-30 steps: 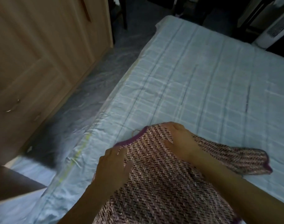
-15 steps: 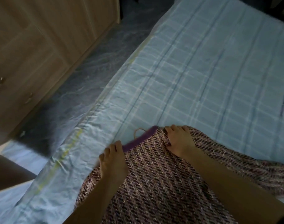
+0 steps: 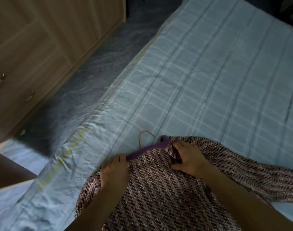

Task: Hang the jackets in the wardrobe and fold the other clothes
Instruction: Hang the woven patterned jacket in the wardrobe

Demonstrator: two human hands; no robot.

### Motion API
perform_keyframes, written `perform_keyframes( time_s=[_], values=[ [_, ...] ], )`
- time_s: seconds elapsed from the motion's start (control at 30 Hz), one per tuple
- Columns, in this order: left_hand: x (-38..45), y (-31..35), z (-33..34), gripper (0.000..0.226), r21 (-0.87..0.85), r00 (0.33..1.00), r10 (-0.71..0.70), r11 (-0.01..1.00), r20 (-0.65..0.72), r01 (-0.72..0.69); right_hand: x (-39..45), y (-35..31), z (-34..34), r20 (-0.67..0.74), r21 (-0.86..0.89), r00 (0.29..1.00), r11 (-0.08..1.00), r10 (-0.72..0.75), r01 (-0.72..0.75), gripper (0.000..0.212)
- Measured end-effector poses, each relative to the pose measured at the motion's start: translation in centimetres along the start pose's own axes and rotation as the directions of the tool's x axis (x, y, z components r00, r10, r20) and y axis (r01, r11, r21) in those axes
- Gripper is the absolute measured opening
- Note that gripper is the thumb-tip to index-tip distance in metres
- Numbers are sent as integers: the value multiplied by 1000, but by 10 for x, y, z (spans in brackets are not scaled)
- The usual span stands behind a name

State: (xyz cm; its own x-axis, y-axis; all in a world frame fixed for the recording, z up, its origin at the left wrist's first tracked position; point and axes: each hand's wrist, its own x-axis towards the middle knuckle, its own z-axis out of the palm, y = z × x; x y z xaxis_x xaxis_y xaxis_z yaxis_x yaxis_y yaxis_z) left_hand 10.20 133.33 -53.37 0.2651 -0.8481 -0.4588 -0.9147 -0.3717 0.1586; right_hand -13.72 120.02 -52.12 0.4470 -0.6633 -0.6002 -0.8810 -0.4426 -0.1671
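Since the frame half a second before, the right hand (image 3: 186,157) had curled: its fingers, flat then, now pinched a fold of the knitted garment (image 3: 167,194) just below the purple trim (image 3: 147,149). The left hand (image 3: 114,172) had stayed pressed flat on the fabric, fingers together, their tips at the lower end of the trim, gripping nothing that could be seen. The trim's upper end had lifted into a small curl, and more of the thin pinkish loop (image 3: 145,136) beside it showed.

The wardrobe (image 3: 42,47), in the upper left of the frame, was shut, so its contents could not be seen.

The garment lay in the lower middle and right of the frame on the pale blue checked bedsheet (image 3: 209,80). It was a pink, white and dark diagonal weave.
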Motion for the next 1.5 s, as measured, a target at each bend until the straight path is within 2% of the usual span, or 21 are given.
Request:
perform_keyframes(
  time_s=[0.23,0.37,0.47,0.57,0.7,0.77,0.87,0.93,1.17,1.3,1.37,1.5],
  values=[
    [2,-10,12,39,42,987,125,992,-100,-121,-10,-20,5,-41,-164,999,986,17,-24,55],
    [-2,-12,-1,35,-31,955,195,978,-224,-207,-17,-30,4,-169,-25,985,998,45,-50,41],
    [-9,-12,-19,28,-38,919,222,968,-327,-248,-25,-29,-3,-258,40,963,996,82,-74,43],
    [-18,-10,-43,15,-12,859,272,952,-433,-307,-41,-28,-30,-292,116,952,991,94,-63,53],
    [-38,6,-82,30,29,775,327,928,-541,-371,-78,-26,-74,-350,211,931,977,101,-26,75],
    [-52,17,-102,34,41,715,334,918,-614,-394,-101,-22,-94,-373,210,923,978,91,-12,68],
    [-77,34,-132,36,63,610,375,881,-699,-469,-144,-15,-123,-394,168,914,985,100,-35,44],
    [-95,44,-149,36,74,572,403,856,-715,-511,-176,-13,-140,-417,153,901,987,115,-54,35],
    [-171,73,-196,42,116,506,495,786,-706,-608,-301,-22,-177,-587,57,800,992,125,-113,29],
    [-224,83,-224,44,139,473,535,751,-700,-645,-373,-30,-180,-675,108,724,990,141,-93,26],
    [-250,89,-244,48,151,415,540,723,-732,-674,-407,-34,-181,-720,154,675,986,161,-71,29],
    [-301,101,-281,48,231,258,567,649,-782,-725,-471,-44,-184,-805,196,567,980,176,-26,35]
  ],
)
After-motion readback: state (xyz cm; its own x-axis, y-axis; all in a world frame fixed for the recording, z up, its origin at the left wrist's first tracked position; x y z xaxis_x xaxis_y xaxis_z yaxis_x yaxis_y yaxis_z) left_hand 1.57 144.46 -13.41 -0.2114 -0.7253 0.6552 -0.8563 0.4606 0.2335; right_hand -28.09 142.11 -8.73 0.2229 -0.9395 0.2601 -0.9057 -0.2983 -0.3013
